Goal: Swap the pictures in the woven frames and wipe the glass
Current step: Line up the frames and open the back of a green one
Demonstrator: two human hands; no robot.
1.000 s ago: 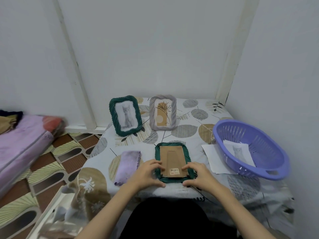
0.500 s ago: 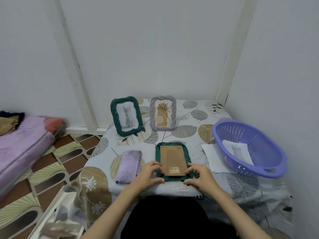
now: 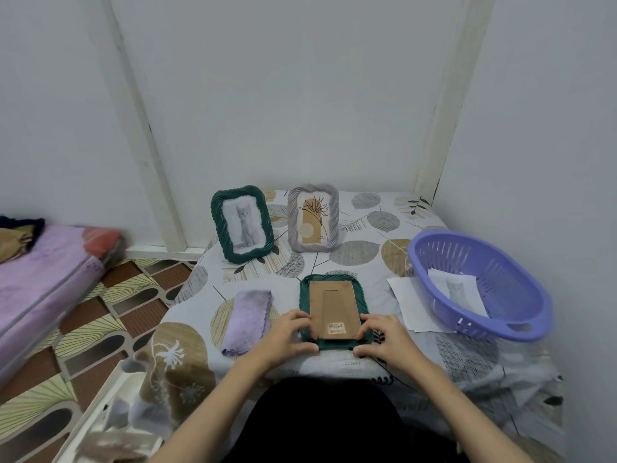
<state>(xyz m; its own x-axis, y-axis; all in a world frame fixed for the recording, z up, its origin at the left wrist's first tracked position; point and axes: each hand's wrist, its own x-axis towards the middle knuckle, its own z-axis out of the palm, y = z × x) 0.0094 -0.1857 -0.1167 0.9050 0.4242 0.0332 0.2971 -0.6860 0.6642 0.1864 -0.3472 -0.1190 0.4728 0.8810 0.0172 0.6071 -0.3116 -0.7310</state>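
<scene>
Face-down green frame point(image 3: 334, 310) lies flat on the cloth-covered surface point(image 3: 367, 262), near the front edge; brown backing board point(image 3: 334, 309) is uppermost, barcode sticker at its near end. All places below are given relative to this frame.

Left hand point(image 3: 287, 335): at the frame's near-left corner, fingers curled over the woven edge, tips against the board's side. Right hand point(image 3: 380, 339): mirrored at the near-right corner, fingers curled onto the rim and board edge. Both hands grip the frame; neither holds anything else. Judgement: lying it glass-down exposes the back, and the two-corner hold steadies it while the board is worked on. Whether the board is being opened or seated, I cannot tell.

Just left of the frame: folded lilac cloth point(image 3: 248, 317), untouched, probably kept within reach for the glass.

Behind it, to the left: upright green frame point(image 3: 242, 223) showing a cat picture. Directly behind: upright grey frame point(image 3: 314, 217) with a plant print. Both stand facing the person.

Right of the frame: purple basket point(image 3: 527, 315) holding a loose cat print point(image 3: 457, 290); white sheets point(image 3: 409, 304) lie partly under its near-left rim.

Wiping looks not yet begun.
</scene>
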